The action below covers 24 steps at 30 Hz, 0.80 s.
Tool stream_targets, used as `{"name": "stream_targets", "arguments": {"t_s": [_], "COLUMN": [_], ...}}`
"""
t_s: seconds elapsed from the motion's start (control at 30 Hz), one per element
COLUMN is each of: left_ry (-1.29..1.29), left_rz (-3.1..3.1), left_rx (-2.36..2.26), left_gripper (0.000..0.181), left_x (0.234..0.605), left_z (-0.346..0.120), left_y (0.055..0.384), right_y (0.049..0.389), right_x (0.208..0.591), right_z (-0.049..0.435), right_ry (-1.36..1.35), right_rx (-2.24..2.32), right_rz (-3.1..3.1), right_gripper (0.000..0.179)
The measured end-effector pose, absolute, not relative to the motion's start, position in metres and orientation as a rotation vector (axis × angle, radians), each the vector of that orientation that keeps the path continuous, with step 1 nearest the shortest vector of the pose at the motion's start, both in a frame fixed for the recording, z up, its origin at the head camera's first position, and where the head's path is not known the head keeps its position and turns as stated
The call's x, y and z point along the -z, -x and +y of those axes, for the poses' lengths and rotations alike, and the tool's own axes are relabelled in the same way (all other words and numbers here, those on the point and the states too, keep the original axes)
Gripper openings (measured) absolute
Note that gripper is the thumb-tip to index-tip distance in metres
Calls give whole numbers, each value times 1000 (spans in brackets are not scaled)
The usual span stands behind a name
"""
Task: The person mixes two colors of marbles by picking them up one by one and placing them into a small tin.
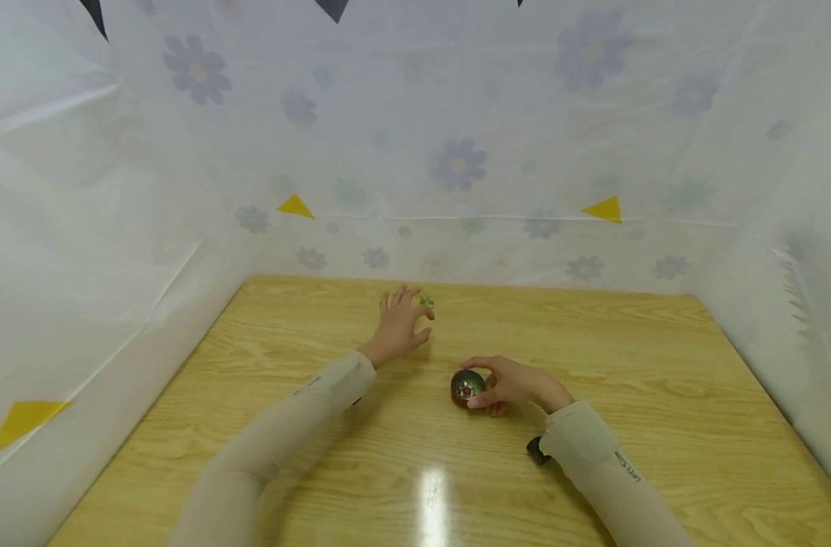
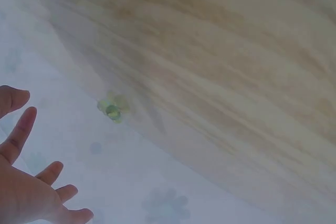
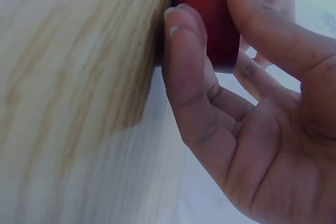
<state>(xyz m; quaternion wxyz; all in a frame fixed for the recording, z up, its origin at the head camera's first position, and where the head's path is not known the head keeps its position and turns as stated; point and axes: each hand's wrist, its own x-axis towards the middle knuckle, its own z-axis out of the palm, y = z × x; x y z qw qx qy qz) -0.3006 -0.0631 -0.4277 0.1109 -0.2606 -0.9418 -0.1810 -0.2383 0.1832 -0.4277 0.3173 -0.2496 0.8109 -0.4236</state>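
Observation:
Near the middle of the table, my right hand (image 1: pixel 516 382) grips a small round object (image 1: pixel 466 386) with a glossy dark top. In the right wrist view its side is a smooth dark red (image 3: pixel 212 30), with thumb and fingers about it and its base right at the wood. My left hand (image 1: pixel 397 332) reaches toward the back of the table, fingers spread and holding nothing. Beside its fingertips lies a small see-through greenish-yellow piece (image 1: pixel 425 301), roughly flower-shaped. That piece (image 2: pixel 112 107) stands apart from the spread fingers (image 2: pixel 22 129) in the left wrist view.
The wood-grain table (image 1: pixel 614 349) is enclosed at the back and sides by a pale flower-printed sheet (image 1: pixel 402 121). Yellow triangles (image 1: pixel 603 210) mark the sheet. A small black item (image 1: pixel 537 451) sits at the right cuff.

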Motion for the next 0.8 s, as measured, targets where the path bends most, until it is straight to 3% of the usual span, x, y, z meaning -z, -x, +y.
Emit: {"name": "stream_targets", "arguments": {"t_s": [0.43,0.8], "left_ry": [605,631], "left_rz": [-2813,-2872], "left_rx": [224,102], "left_gripper": [19,20], "left_x": [424,430], "left_z": [-71,-64], "left_y": [346,365], "right_y": [235,233], "right_x": [426,422], "right_z": [185,187], "right_ry": [657,640], "right_rx": [1110,1118], "right_rz": [2138,2144], "right_gripper": [69,68]}}
